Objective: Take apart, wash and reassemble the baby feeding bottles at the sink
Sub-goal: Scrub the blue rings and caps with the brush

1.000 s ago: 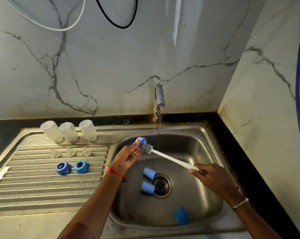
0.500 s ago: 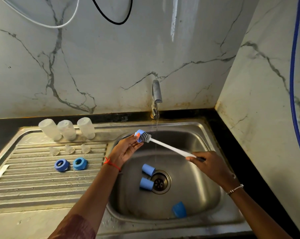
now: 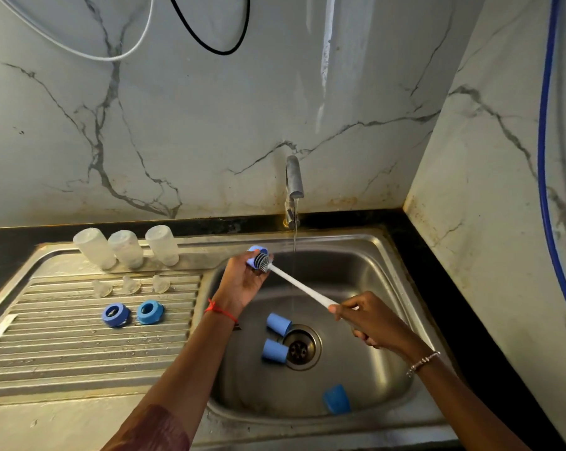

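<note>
One blue screw ring (image 3: 254,251) sits pinched in the fingers of our left hand (image 3: 242,284) above the sink's (image 3: 340,238) far left corner. Our right hand (image 3: 372,320), curled round the bottle brush (image 3: 299,284), has pushed the bristles deeper in, so we judge scrubbing under way.

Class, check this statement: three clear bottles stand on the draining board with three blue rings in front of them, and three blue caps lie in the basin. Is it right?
Not quite. The head view shows two blue rings on the draining board, not three; a third blue piece is held in the left hand against the brush. The bottles and caps are as stated.
</note>
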